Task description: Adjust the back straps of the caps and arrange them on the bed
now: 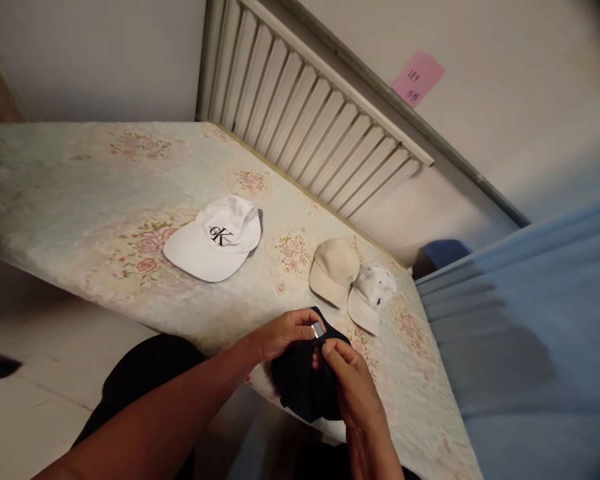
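Our left hand (280, 337) and right hand (354, 390) pinch the black cap (297, 390) at its buckle (319, 329), fingers closed; beige cap (333, 270) at one o'clock.

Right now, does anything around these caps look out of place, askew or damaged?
Nothing looks spilled or damaged. The beige cap and the speckled white cap lie touching, the white logo cap apart. The left hand and right hand hold the dark cap at the mattress edge.

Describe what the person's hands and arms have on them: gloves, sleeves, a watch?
Both are bare. The left hand and right hand wear no gloves, and no watch or bracelet shows at either wrist. Both forearms are uncovered as far as the frame shows; no sleeve edge is in view.
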A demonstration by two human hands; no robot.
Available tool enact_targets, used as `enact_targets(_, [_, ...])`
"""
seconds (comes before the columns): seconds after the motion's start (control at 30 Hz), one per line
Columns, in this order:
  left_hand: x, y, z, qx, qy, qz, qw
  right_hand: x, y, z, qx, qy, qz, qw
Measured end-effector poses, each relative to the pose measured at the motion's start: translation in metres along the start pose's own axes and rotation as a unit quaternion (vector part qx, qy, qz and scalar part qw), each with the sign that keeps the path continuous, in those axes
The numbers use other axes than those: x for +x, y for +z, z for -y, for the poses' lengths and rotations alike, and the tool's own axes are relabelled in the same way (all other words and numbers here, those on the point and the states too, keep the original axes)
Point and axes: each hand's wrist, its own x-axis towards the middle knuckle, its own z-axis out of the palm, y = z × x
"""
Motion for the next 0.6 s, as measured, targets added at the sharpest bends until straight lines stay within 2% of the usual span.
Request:
enact_targets(0.13, [-0.0001,-0.0009,-0.0001,0.028,0.011,-0.015,0.999,-0.0009,-0.0005,-0.0022,0.0,0.011,-0.008,1.0])
enact_targets(0.4, [0.0,0.0011,-0.0012,0.03,0.001,0.027,0.999,0.0034,0.0031,-0.0008,-0.002,0.006,-0.012,1.0])
enact_targets(0.6, [-0.0028,0.0036,-0.0076,0.073,-0.001,0.005,0.997,0.0018,-0.0001,-0.0012,0.022,0.021,-0.027,0.999])
